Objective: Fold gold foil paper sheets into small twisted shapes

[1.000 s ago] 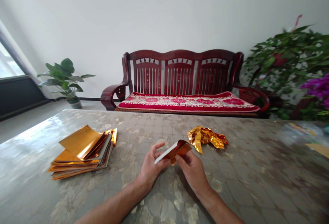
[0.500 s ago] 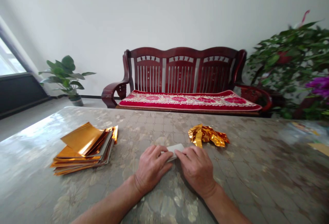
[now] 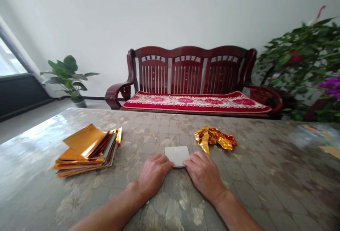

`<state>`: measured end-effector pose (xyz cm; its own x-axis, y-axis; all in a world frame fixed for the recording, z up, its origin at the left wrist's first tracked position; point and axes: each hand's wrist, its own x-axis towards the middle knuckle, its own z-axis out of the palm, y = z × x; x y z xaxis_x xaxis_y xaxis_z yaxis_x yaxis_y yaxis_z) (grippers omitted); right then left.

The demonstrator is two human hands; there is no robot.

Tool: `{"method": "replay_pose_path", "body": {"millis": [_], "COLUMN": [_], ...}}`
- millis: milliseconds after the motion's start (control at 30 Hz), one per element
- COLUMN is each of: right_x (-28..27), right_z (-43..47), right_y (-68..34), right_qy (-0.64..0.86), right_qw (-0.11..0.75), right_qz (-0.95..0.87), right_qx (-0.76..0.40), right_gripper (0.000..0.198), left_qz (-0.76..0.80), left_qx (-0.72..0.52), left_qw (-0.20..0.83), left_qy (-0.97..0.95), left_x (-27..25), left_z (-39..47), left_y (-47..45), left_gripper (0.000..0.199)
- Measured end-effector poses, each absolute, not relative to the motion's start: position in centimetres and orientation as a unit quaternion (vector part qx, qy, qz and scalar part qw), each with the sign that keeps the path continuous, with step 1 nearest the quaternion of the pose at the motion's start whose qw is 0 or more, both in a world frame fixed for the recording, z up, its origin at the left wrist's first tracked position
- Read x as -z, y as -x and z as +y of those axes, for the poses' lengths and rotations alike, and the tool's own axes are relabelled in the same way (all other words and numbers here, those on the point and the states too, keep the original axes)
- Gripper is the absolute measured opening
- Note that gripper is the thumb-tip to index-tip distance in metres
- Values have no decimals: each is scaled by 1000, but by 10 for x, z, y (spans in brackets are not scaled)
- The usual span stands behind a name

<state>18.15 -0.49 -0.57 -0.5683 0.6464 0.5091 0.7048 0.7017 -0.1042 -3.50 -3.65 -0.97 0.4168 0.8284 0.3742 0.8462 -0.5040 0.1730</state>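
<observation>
A small folded sheet of paper (image 3: 177,155), pale whitish on its upper face, lies on the patterned table (image 3: 148,132) in front of me. My left hand (image 3: 156,171) pinches its near left corner, thumb and fingers pressed together. At the near right corner, my right hand (image 3: 202,171) grips the same sheet with its fingertips. Beyond the right hand sits a crumpled piece of gold foil paper (image 3: 216,139). To the left of the hands is a stack of gold foil paper sheets (image 3: 85,149), loosely piled with some grey undersides showing.
A clear plastic bag (image 3: 316,133) and a tan flat piece (image 3: 330,150) lie at the table's right edge. Behind the table stands a dark red wooden bench (image 3: 187,71) with a red patterned cover. Potted plants stand at left (image 3: 70,77) and right (image 3: 305,52).
The paper has been turned so that its flat pale face shows squarely. My hands have moved apart to its near corners. Stack and crumpled foil stay put.
</observation>
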Motion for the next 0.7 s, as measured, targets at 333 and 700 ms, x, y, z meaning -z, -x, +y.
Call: {"method": "replay_pose_path", "body": {"millis": [333, 700], "right_x": [5, 2], "right_z": [-2, 1], "right_y": [-186, -181], "right_qy": [404, 446], "right_qw": [230, 216], "right_qz": [-885, -867], "right_qx": [-24, -58], "right_gripper": [12, 15], "left_qz": [-525, -616], "left_qx": [209, 205], "left_qw": [-70, -186], "left_qy": [822, 737], "left_x": [1, -6], "left_z": [-37, -29], "left_y": [35, 34], "left_gripper": [27, 23]}}
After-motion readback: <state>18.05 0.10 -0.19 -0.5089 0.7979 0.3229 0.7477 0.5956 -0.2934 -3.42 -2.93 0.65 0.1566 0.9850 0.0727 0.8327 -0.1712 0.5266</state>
